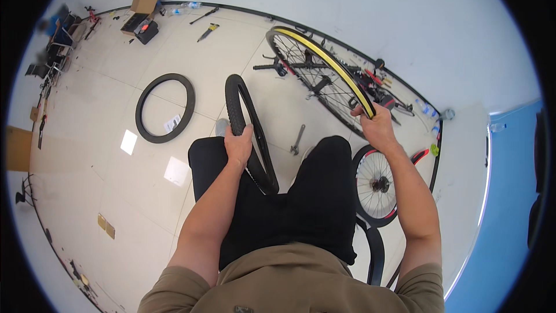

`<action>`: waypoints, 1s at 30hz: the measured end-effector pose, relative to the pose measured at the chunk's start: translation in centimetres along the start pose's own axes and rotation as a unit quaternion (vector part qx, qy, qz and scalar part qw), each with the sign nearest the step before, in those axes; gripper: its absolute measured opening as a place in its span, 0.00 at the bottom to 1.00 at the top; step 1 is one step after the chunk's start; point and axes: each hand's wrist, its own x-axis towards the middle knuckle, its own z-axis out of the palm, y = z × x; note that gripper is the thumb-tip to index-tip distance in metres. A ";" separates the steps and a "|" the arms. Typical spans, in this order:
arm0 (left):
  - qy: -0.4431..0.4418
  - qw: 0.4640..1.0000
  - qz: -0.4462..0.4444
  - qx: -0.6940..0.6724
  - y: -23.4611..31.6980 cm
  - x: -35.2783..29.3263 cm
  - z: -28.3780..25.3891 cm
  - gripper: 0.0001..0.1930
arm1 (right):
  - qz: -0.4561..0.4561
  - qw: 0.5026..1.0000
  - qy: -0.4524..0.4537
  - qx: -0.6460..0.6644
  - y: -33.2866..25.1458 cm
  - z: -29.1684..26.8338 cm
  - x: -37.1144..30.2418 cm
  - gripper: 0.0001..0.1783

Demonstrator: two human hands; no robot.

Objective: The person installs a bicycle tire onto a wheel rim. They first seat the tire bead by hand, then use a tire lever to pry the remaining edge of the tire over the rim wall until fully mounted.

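My left hand (238, 144) is closed around a black bicycle tire (234, 107) that stands upright between my knees, its knobby tread toward the left. Out to the right, my right hand (377, 127) grips the near edge of a spoked bicycle wheel rim (324, 52). A yellow band runs round that rim, and no tire is on it. The wheel is tilted, its hub (320, 85) facing me. Below it, by my right forearm, lies another wheel (379, 184) with a tire fitted. An adjustable wrench (298, 140) rests on the floor between the tire and the wheel.
A second loose tire (189, 110) lies flat on the tiles to the left. Bike parts (370, 75) and bottles crowd the wall behind the rim. An open cardboard box (145, 1) and a yellow-black tool (208, 32) sit farther off. A person (55, 29) is at the far left.
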 end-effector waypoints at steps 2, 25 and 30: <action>0.000 1.000 0.001 -0.008 -0.3 0.2 -0.5 0.17 | 0.024 0.999 -0.003 0.039 -2.7 1.6 1.6 0.13; -0.027 0.999 -0.016 -0.020 0.6 -2.1 -0.9 0.13 | 0.307 0.935 0.013 0.179 5.4 18.2 -2.6 0.08; -0.031 0.999 0.023 -0.008 -1.1 -4.2 0.7 0.13 | 0.303 0.938 -0.019 0.168 6.4 19.5 -2.5 0.05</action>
